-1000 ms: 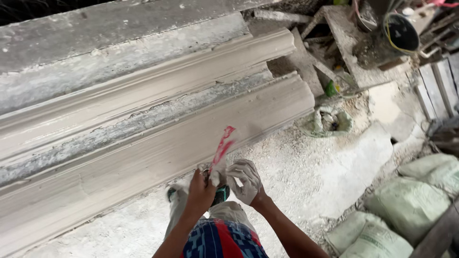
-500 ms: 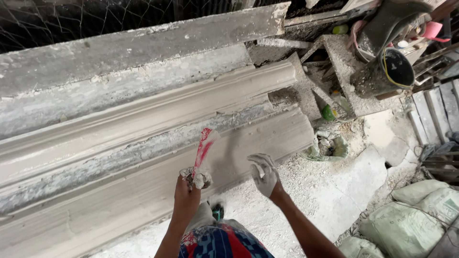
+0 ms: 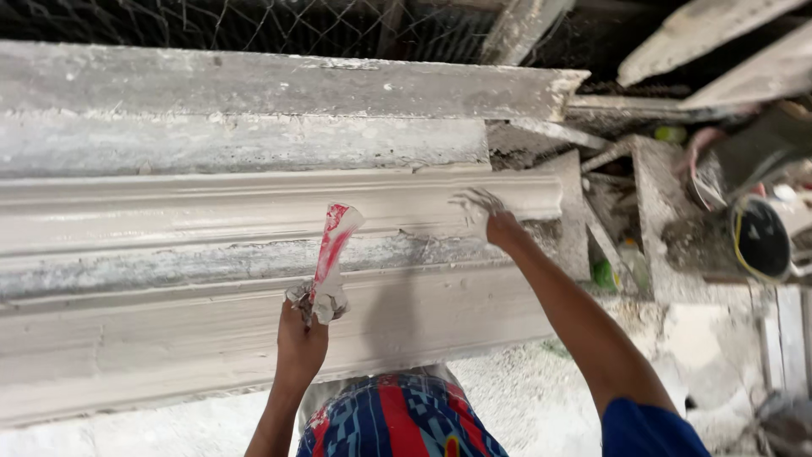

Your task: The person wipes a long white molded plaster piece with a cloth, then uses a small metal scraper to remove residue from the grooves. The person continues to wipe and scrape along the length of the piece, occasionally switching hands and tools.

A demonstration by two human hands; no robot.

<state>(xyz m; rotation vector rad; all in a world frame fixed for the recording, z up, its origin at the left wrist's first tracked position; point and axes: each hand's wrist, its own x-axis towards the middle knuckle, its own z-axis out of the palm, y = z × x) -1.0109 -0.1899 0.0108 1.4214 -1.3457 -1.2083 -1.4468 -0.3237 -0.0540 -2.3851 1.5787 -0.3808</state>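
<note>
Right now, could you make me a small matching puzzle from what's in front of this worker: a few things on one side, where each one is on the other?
Things:
1. left hand
2. right hand
3. black bucket
4. wire mesh

Places or states:
A. far right, amid clutter
B. along the top, behind the slab
C. gripping a red-and-white scraper
D. plaster-coated, on the upper moulding

Pairs: 1-C, 2-D, 3-A, 4-B
</note>
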